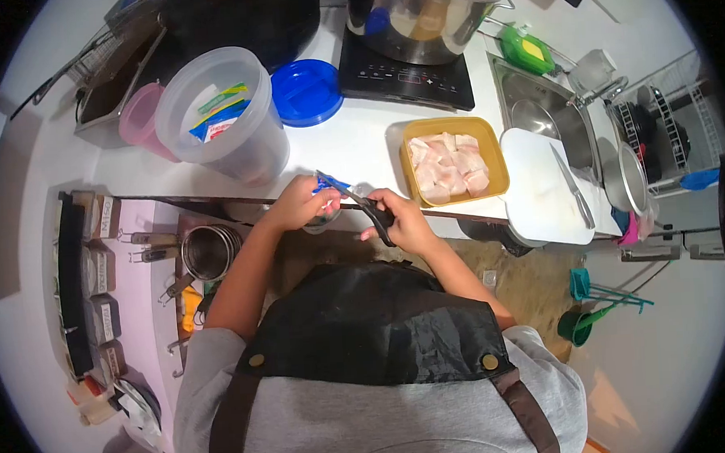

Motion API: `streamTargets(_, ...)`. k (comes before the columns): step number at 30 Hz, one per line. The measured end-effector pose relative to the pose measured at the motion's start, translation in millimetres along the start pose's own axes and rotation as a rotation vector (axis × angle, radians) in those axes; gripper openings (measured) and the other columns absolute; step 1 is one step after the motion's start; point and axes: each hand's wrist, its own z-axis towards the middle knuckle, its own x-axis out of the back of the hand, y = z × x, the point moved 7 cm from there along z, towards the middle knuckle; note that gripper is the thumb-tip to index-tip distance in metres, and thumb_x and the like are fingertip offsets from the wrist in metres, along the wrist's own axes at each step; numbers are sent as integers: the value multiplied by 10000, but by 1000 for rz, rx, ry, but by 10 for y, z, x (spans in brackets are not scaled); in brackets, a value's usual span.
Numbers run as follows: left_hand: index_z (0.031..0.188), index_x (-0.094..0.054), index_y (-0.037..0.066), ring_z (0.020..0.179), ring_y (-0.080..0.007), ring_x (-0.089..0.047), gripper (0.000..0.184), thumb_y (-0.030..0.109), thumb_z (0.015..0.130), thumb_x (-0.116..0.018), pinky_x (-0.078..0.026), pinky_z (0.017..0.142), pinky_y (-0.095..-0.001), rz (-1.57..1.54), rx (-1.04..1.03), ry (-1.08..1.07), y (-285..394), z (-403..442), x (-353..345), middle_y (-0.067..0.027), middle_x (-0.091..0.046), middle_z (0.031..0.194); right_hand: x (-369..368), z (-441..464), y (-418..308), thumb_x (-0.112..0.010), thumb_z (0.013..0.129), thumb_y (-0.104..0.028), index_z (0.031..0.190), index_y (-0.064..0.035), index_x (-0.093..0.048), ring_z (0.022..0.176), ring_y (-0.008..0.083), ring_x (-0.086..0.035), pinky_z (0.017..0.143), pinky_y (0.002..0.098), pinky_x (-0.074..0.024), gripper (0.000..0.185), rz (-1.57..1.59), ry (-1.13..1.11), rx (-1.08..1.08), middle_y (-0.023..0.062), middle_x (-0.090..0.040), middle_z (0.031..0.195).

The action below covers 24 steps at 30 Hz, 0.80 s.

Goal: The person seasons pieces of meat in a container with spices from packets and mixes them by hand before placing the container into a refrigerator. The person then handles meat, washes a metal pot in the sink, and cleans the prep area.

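Note:
My left hand (300, 205) is closed around a small blue packet (333, 183) at the counter's front edge, and part of the packet is hidden by the fingers. In my right hand (409, 226) is a pair of scissors (378, 219) with black handles. Its blades point up and left and lie at the packet. Just right of the scissors stands a yellow container (499, 163) of raw, pale pink meat pieces (448, 166). To the left, a tall clear plastic tub (252, 154) holds several colourful packets (222, 119).
A blue lid (306, 92) lies behind my hands. Farther back, a steel pot (425, 18) stands on a black induction cooker (404, 77). On the right, a knife (572, 187) rests on a white cutting board (532, 185) beside the sink (527, 91). A pink container (140, 119) stands left.

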Motion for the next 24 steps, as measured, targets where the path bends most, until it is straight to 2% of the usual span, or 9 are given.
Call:
streamTargets(2, 752, -599, 29, 596, -63, -499, 191, 162, 857, -512, -408, 538, -213, 155, -80, -119, -36, 145, -16, -4, -559, 664, 0, 41, -16, -845, 477, -413, 1027, -40, -500, 681, 257, -570, 623, 340, -447, 749, -16, 39, -39, 97, -556, 756)
streamTargets(9, 842, -620, 5, 583, -98, -530, 165, 134, 848, -518, -427, 527, -250, 132, -46, -178, -192, 415, -42, -31, -573, 649, -9, 231, 120, -858, 449, -394, 906, -47, -554, 608, 237, -552, 582, 327, -437, 649, -49, 121, -155, 77, -536, 647)
streamTargets(12, 863, -617, 5, 594, -93, -529, 165, 129, 857, -508, -429, 531, -241, 125, 15, -195, -343, 412, -19, -29, -576, 675, -34, 305, 196, -860, 450, -390, 907, -38, -546, 581, 132, -494, 551, 271, -410, 657, -78, 125, -189, 31, -513, 635)
streamTargets(14, 878, -610, 6, 619, -82, -529, 166, 129, 864, -499, -423, 536, -220, 22, -9, -101, -446, 338, 11, -28, -573, 695, -14, 354, 246, -847, 493, -336, 932, 1, -548, 677, 279, -600, 602, 365, -455, 629, -140, 142, -287, 135, -589, 691)
streamTargets(17, 902, -598, 10, 634, -73, -525, 156, 126, 870, -499, -419, 547, -206, -56, -1, 53, -304, 105, 28, -24, -574, 713, 12, 467, 155, -843, 502, -273, 971, 41, -521, 741, 312, -616, 641, 402, -475, 650, -354, 241, -236, 198, -603, 761)
streamTargets(18, 932, -581, -1, 634, -67, -513, 158, 116, 884, -487, -412, 553, -194, -184, 4, 101, -349, 38, 4, -25, -573, 734, -6, 516, 76, -725, 648, -129, 1026, 65, -494, 790, 356, -605, 672, 415, -488, 484, -424, 188, -199, 238, -593, 822)
streamTargets(19, 932, -581, -1, 634, -67, -513, 158, 116, 884, -487, -412, 553, -194, -180, 5, 94, -381, -30, -52, -25, -573, 734, -27, 563, 91, -725, 648, -129, 1026, 65, -494, 790, 356, -605, 672, 415, -488, 484, -422, 194, -204, 238, -593, 822)
streamTargets(22, 934, -558, -31, 635, -66, -504, 171, 109, 904, -465, -417, 567, -201, -433, -107, 231, -352, -218, -114, -47, -586, 754, -129, 661, -7, -452, 739, 46, 1079, 90, -478, 821, 376, -598, 674, 405, -497, 343, -570, 149, -153, 268, -576, 885)
streamTargets(24, 932, -558, -28, 642, -72, -512, 169, 113, 905, -469, -423, 587, -207, -403, -163, 300, -222, -274, -133, -51, -592, 759, -87, 665, -131, -476, 758, 18, 1089, 79, -481, 805, 363, -602, 683, 385, -500, 337, -530, 235, -16, 258, -577, 889)
